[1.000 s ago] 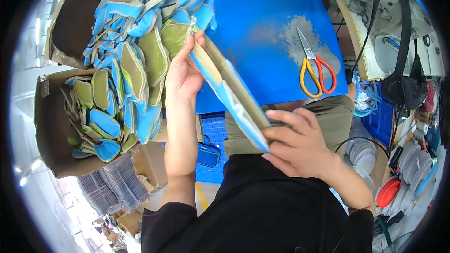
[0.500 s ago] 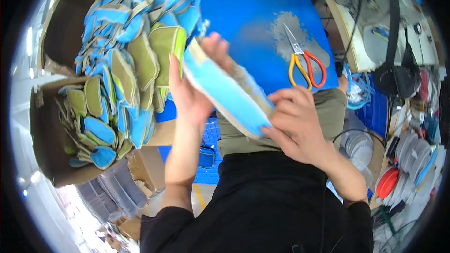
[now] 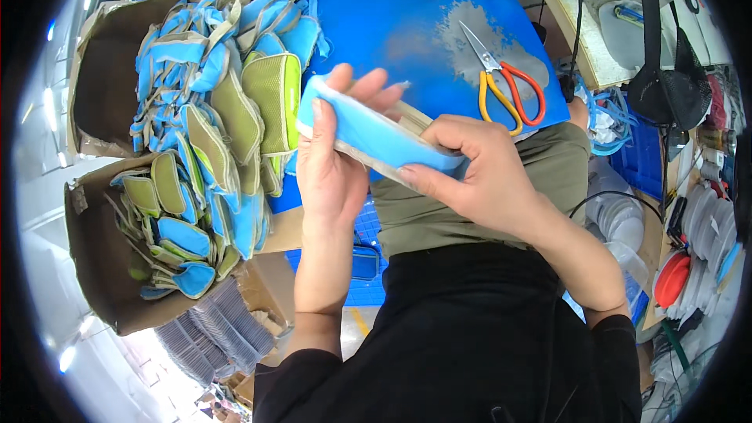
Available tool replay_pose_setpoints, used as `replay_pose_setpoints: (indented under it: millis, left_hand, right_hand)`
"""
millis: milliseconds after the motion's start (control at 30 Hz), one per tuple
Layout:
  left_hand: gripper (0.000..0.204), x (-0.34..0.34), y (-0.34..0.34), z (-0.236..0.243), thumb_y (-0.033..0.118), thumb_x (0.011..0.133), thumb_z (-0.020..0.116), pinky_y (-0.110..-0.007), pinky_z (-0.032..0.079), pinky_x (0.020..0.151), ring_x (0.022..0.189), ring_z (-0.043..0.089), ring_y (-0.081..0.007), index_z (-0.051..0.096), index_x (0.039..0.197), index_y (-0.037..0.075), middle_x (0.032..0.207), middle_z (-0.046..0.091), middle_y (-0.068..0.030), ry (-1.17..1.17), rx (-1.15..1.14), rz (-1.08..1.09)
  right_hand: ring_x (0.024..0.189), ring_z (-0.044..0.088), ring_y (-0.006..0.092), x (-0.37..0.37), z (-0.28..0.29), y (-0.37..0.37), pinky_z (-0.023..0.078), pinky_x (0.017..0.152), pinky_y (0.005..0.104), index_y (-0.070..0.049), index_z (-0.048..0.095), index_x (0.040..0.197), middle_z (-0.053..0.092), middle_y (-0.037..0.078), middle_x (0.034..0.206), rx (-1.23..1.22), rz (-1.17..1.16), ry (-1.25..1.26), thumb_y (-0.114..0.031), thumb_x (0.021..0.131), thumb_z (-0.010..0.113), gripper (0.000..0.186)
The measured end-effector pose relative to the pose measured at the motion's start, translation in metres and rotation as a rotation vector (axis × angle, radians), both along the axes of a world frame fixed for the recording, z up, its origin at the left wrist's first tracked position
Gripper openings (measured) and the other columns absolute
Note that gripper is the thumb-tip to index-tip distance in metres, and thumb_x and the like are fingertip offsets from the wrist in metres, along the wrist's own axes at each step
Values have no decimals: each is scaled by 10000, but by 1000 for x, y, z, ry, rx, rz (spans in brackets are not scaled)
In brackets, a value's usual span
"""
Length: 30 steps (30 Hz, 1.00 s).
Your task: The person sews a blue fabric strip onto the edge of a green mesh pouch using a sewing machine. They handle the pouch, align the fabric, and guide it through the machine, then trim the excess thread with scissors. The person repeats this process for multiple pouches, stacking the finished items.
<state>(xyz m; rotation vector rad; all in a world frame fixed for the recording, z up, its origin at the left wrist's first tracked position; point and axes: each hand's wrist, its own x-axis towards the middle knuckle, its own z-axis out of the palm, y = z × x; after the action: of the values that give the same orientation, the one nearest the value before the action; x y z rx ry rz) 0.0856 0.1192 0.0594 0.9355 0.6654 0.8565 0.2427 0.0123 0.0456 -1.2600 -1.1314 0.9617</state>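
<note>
Both hands on one blue pad (image 3: 376, 135), held edge-up over the lap, just near of the blue table (image 3: 407, 23). Left hand (image 3: 333, 160) cups the left end: palm behind it, fingers curled over the far edge, thumb on the near face. Fairly closed, but not a tight squeeze. Right hand (image 3: 478, 176) pinches the right end, thumb under, fingers wrapped over the top, closed on the pad. Grey trim runs along the lower edge; can't tell if it's fully seated. To handle it well, my read: keep the two grips apart so the pad stays straight, don't crush the foam edge, turn it with the fingertips rather than the wrists so the trim stays in sight. Scissors (image 3: 505, 82) lie on the table, right of the pad, near but untouched. Pile (image 3: 227, 102) of finished blue and green pieces sits left, spilling from a cardboard box (image 3: 94, 266); keep the pad off that stack so it doesn't snag.
</note>
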Motion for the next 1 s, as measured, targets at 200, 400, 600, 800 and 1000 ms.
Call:
replay_pose_setpoints:
  millis: [200, 400, 600, 800, 1000]
  left_hand:
    - [797, -5, -1, -8, 139, 929, 768, -358, 510, 992, 1123, 641, -202, 330, 1587, 37, 1255, 654, -137, 98, 248, -115]
    - [906, 6, -9, -4, -10, 859, 787, -296, 498, 942, 1034, 587, -121, 277, 1607, 10, 1161, 575, -27, 160, 238, 111]
    - [914, 7, -9, -6, -17, 866, 782, -287, 497, 935, 1016, 591, -110, 252, 1611, -6, 1151, 583, -24, 150, 302, 159]
    - [898, 6, -10, -6, 9, 899, 751, -339, 542, 958, 1055, 652, -189, 233, 1630, 72, 1194, 606, -64, 113, 343, 199]
    - [1081, 11, -18, 0, -44, 829, 799, -369, 536, 977, 1053, 690, -228, 102, 1649, 58, 1104, 625, -64, 117, 338, 163]
  right_hand:
    - [690, 639, 296, 10, 2, 0, 464, 618, 384, -13, 684, 911, 646, 131, 791, 4, -75, -161, -170, 831, 804, 213]
    - [733, 665, 267, 12, 9, -2, 497, 664, 356, -41, 656, 1040, 661, 107, 823, -33, -133, -6, -127, 812, 812, 289]
    - [728, 661, 239, 11, 0, 1, 503, 662, 344, -33, 637, 985, 662, 93, 846, 125, -178, -46, -118, 827, 799, 242]
    - [662, 611, 176, 12, -3, 0, 443, 582, 314, -15, 626, 844, 643, 89, 770, 41, -187, 50, -114, 851, 785, 188]
    - [636, 612, 187, 9, -6, 5, 439, 566, 319, -10, 599, 793, 641, 88, 739, 119, -238, 7, -97, 855, 771, 203]
